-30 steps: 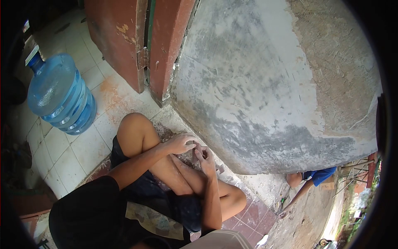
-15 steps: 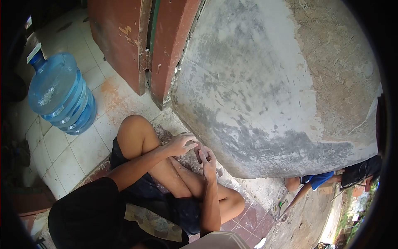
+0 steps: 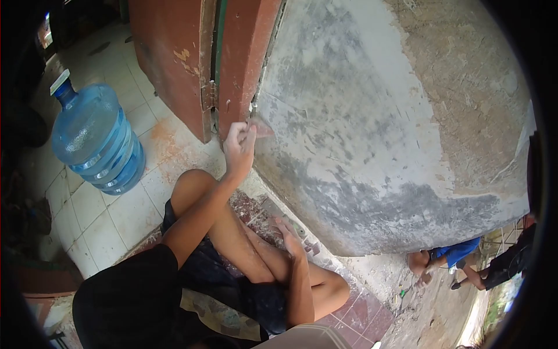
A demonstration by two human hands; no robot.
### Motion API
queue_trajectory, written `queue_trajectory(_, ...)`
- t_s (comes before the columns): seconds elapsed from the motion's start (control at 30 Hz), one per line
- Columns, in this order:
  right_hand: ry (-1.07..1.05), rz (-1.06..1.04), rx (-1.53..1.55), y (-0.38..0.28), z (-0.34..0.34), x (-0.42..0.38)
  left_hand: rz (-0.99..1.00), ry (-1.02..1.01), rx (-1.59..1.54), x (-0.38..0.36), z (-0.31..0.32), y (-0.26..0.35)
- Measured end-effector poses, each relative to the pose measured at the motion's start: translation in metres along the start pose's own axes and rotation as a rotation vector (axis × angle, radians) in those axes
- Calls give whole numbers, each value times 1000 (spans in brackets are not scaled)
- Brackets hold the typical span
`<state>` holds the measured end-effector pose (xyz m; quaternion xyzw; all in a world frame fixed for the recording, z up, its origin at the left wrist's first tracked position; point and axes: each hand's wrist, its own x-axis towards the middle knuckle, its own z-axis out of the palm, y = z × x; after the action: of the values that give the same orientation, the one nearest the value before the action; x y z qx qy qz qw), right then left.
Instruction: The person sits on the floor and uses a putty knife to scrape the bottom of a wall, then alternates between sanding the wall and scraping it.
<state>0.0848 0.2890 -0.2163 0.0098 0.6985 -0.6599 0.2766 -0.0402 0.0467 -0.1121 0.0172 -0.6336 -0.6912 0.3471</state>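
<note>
My left hand (image 3: 238, 148) is raised to the wall's edge beside the door frame, pinching a small, thin, reddish-brown piece of sandpaper (image 3: 261, 127). The sandpaper lies against or very near the grey-and-white patched wall (image 3: 349, 128); exact contact is hard to tell. White dust coats my left fingers. Lower down, my right hand (image 3: 286, 234) hovers near my crossed legs with its fingers extended, holding nothing.
A blue water jug (image 3: 96, 139) stands on white floor tiles at left. The red-brown door (image 3: 168, 58) and its frame (image 3: 244, 52) adjoin the wall. Dust covers the dark red tiles below me. Beyond the wall's lower right end, a person in blue (image 3: 456, 253) crouches.
My left hand has moved up to the wall edge with the sandpaper, which was between both hands before. My right hand has let go and opened.
</note>
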Motion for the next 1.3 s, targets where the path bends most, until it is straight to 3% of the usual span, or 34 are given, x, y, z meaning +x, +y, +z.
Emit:
queue_trajectory(0.07, -34, 12, -67, 6, 0, 5, 248, 106, -44, 19, 21, 35)
queue_trajectory(0.13, -92, -129, -244, 16, 2, 13, 231, 67, -15, 25, 37, 32)
queue_trajectory(0.2, -52, -119, -314, 10, 5, 8, 216, 26, 19, 21, 54, 27)
queue_trajectory(0.27, -8, -109, -381, 4, 8, 5, 454, -56, 242, 4, 71, 25)
queue_trajectory(0.37, 10, -106, -350, 9, 8, 6, 444, -267, 290, -17, 82, 22)
queue_trajectory(0.47, 9, -124, -367, 15, 6, 5, 481, -216, 538, -5, 93, 29)
queue_trajectory(0.6, 9, -156, -399, 8, 14, 2, 466, -174, 580, 44, 94, 75)
queue_trajectory(0.67, -10, -166, -391, 7, 15, 3, 582, -274, 509, 64, 90, 93)
queue_trajectory(0.77, -49, -161, -432, 8, 16, 12, 590, -320, 518, 53, 86, 64)
queue_trajectory(0.9, -34, -110, -457, 5, 14, 16, 367, -400, 598, -25, 61, -25)
queue_trajectory(1.0, 0, -96, -473, 13, 5, 18, 296, -442, 519, -42, 56, -45)
queue_trajectory(1.1, -6, -74, -463, 19, 4, 15, 344, -301, 515, -10, 67, -13)
queue_trajectory(1.23, 19, -92, -568, 4, 11, 12, 800, -327, 497, 78, 83, 87)
queue_trajectory(1.3, 7, -174, -578, 5, 11, 14, 887, -326, 484, 108, 98, 139)
